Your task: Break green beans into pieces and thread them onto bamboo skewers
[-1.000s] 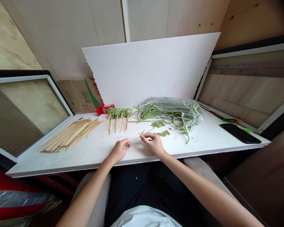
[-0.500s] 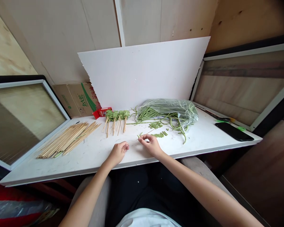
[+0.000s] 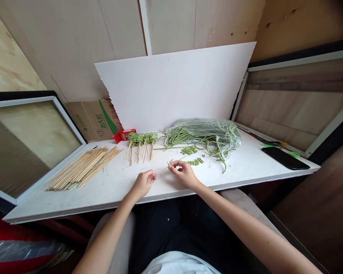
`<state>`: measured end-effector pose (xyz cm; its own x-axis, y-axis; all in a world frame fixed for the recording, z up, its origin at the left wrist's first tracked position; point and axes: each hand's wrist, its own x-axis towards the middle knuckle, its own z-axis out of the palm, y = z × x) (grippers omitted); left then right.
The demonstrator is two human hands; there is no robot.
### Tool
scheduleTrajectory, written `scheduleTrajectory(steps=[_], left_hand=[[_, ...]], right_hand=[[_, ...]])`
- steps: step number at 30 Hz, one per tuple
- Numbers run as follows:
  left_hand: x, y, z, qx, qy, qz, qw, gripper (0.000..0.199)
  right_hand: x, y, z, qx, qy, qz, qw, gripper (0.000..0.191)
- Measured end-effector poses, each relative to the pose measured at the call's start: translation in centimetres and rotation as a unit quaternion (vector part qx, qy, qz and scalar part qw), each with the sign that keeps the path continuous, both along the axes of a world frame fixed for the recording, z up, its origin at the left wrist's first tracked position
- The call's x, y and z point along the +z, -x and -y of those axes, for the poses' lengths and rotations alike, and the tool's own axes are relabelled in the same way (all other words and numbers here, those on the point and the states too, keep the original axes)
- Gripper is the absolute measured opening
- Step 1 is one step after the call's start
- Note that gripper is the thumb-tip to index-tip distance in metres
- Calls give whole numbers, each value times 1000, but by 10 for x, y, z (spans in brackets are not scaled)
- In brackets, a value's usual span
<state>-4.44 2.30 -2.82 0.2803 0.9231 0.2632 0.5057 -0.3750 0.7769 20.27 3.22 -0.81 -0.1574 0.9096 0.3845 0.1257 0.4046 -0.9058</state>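
Note:
My left hand [image 3: 144, 183] is closed near the table's front edge, its fingers curled on a thin bamboo skewer that shows only faintly between my hands. My right hand [image 3: 184, 174] pinches a short piece of green bean [image 3: 169, 163] at its fingertips, close to the skewer. Just beyond it lie a row of cut bean pieces [image 3: 196, 161] and a small pile of more pieces [image 3: 189, 150]. Several finished bean skewers [image 3: 143, 139] lie side by side farther back, their bare sticks pointing towards me.
Many loose bamboo skewers [image 3: 82, 169] lie on the left of the white table [image 3: 108, 196]. A clear plastic bag [image 3: 205, 127] of long beans is at the back right. A black phone [image 3: 286, 158] rests at the right end. A red box [image 3: 124, 135] and a cardboard carton [image 3: 93, 120] stand back left.
Both hands stay nearly in place. A bit more of the thin skewer shows between them, and the view has shifted slightly.

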Motion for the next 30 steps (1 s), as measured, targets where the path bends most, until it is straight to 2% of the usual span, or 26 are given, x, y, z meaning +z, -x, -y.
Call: scheduleTrajectory(steps=[4, 7, 9, 12, 15, 19, 23, 25, 30], left_hand=[[3, -1, 1, 12, 2, 13, 1000, 36], [5, -1, 1, 26, -1, 5, 1000, 36], [5, -1, 2, 30, -5, -6, 1000, 36], [6, 0, 3, 32, -18, -19, 999, 36], [7, -1, 3, 48, -40, -26, 998, 34], [7, -1, 1, 74, -68, -31, 994, 32], [3, -1, -3, 88, -86, -33, 992, 30], [1, -1, -4, 94, -95, -31, 991, 28], [1, -1, -4, 89, -102, -28, 990, 27]], right_hand=[[16, -18, -10, -5, -10, 45, 999, 41], [35, -58, -26, -26, -38, 138, 989, 37], [45, -92, -37, -68, -46, 238, 968, 31], [47, -135, -51, -117, -4, 362, 925, 21], [40, -153, -57, -126, 16, 400, 907, 18], [29, -130, -53, -111, -24, 388, 915, 16], [20, -90, -44, -81, -143, 381, 910, 21], [17, -74, -44, -73, -176, 387, 902, 26], [11, -54, -72, -37, -182, 389, 902, 25]])
